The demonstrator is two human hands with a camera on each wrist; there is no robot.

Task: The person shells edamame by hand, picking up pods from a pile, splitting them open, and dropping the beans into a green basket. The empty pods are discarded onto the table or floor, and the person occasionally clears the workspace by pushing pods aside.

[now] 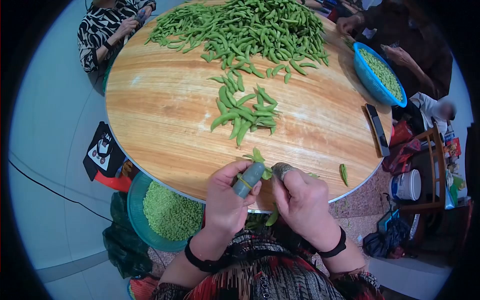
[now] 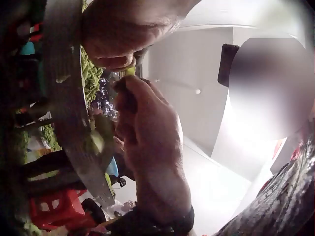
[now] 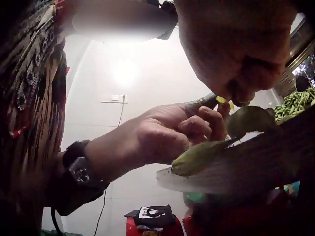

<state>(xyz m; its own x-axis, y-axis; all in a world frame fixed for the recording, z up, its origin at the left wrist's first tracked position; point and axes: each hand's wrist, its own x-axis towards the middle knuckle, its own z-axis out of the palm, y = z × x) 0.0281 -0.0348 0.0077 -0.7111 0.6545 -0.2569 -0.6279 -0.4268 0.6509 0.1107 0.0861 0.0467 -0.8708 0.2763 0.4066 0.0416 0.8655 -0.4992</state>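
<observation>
My left hand point(image 1: 227, 200) pinches a green soybean pod point(image 1: 257, 155) above the table's near edge. A grey-green finger cover point(image 1: 249, 180), bound with a yellow band, sits on one of its fingers. Close on the right, my right hand point(image 1: 302, 205) has its fingers curled in, a dark cover point(image 1: 283, 170) on one digit, and pinches at the same pod. Between the hands a bit of green point(image 2: 130, 72) shows in the left wrist view. Another pod point(image 1: 272, 215) hangs below the right hand, by the table edge; its hold is hidden.
Loose pods point(image 1: 245, 112) lie mid-table point(image 1: 160, 105), before a large pod heap point(image 1: 250, 25). A blue basket point(image 1: 367, 75) of shelled beans stands right, near a phone point(image 1: 376, 130). A teal basin point(image 1: 137, 210) of beans is below left. Other people sit around the table.
</observation>
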